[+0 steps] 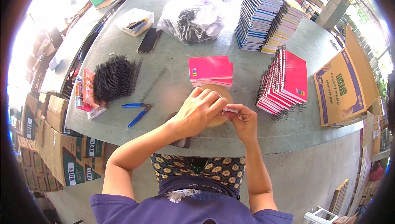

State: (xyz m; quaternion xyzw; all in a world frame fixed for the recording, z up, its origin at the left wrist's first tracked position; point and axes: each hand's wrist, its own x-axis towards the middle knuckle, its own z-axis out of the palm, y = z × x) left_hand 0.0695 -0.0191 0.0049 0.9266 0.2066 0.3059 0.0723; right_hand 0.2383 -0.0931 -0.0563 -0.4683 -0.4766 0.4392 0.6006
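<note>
Near the table's front edge, my two hands meet around a small notebook [231, 110], seen edge-on as a thin white strip of pages. My left hand [198, 111] curls over its left end, hiding most of it. With thumb and fingers, my right hand [243, 122] pinches the right end. Below them lies a round tan disc [218, 121]. Just beyond the hands is a short stack of pink-covered notepads [210, 69] with no coils showing. A loose black spiral coil [155, 85] and blue-handled pliers [140, 112] lie left of my left hand.
Black coils [116, 78] are heaped at left. Red spiral notebooks [284, 82] are piled at right, beside a cardboard box [343, 86]. Behind stand tall spiral notebook stacks [257, 18], a plastic bag [191, 18], a phone [149, 40] and a plastic container [135, 21].
</note>
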